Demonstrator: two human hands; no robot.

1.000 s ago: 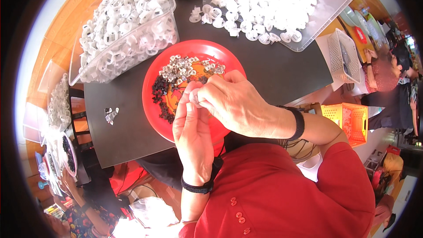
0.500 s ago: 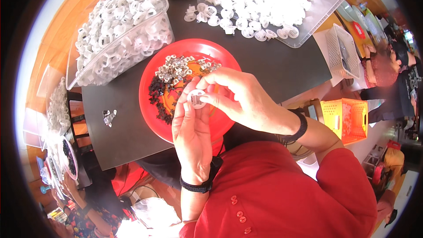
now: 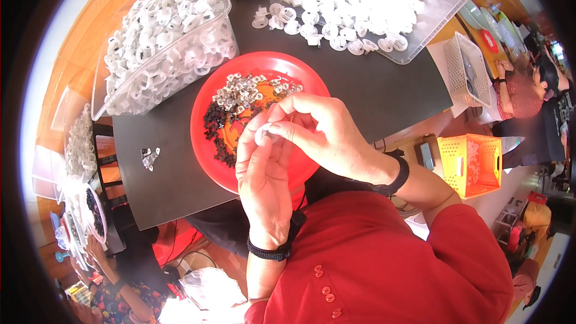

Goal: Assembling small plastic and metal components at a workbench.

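My left hand is closed round the edge of a small round white plastic part, its thumb on the near side. Thumb and index finger of my right hand pinch at the same part from the right, and a small dark spot shows between the thumbs. The fingers cover most of the part. Both hands are over a red round tray. In the tray lie a heap of small shiny metal pieces and a scatter of small black pieces.
A clear bin full of white parts stands back left, and a tipped clear bin spills white parts at the back. Shiny pieces lie on the dark table. An orange crate stands right; other people sit nearby.
The white part has turned in my fingers, so its flat face with the dark slot no longer shows. My right thumb and fingers have shifted slightly on it.
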